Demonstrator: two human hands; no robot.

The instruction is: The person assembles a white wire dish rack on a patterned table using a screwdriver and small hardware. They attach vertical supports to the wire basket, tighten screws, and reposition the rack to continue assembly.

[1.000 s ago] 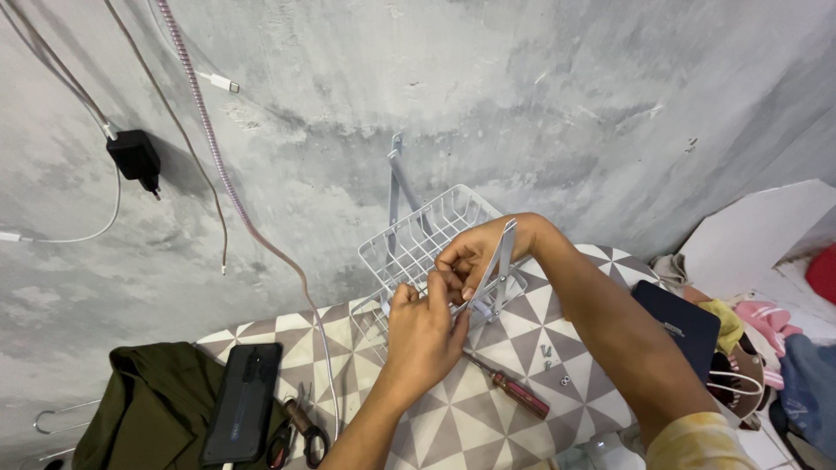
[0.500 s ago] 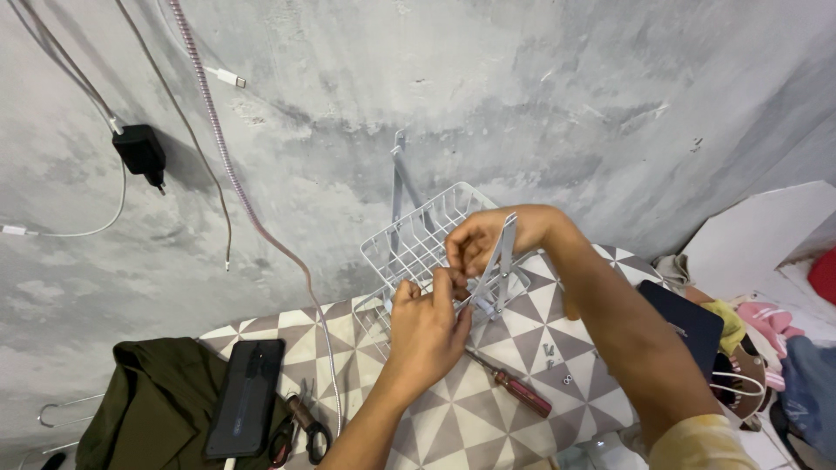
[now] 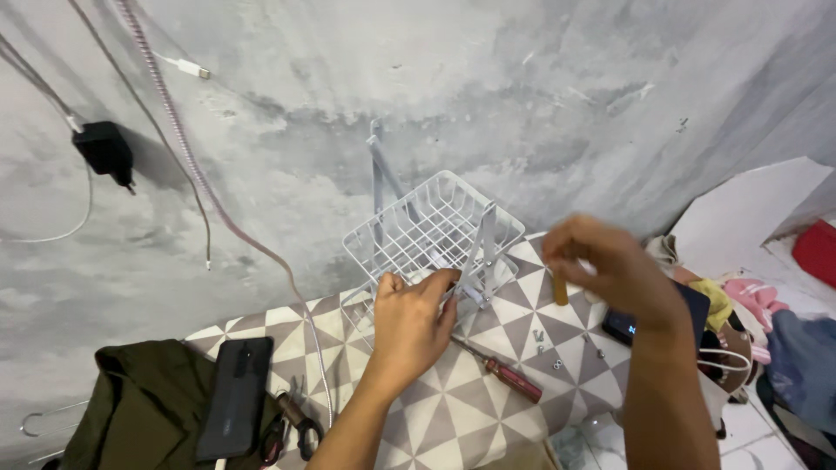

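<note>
A white wire basket rack [image 3: 433, 228] with thin upright legs stands tilted on a table with a grey and white triangle pattern [image 3: 453, 409]. My left hand [image 3: 412, 324] grips the rack's lower front edge. My right hand [image 3: 607, 264] is off to the right of the rack, fingers closed around a small tan cylindrical piece [image 3: 560, 290]. A screwdriver with a dark red handle [image 3: 508, 377] lies on the table between my arms. A few small screws or nuts [image 3: 557, 348] are scattered near it.
A dark phone [image 3: 236, 396] rests on an olive garment [image 3: 131, 409] at the left, with pliers [image 3: 296, 424] beside it. A charger [image 3: 104, 150] and cables hang on the grey concrete wall. Another dark phone [image 3: 662, 318], clothes and white cardboard [image 3: 749, 209] lie to the right.
My right hand has left the rack's upright leg and moved right, now holding a small tan piece. My left hand stays on the rack. The view has drawn closer.
</note>
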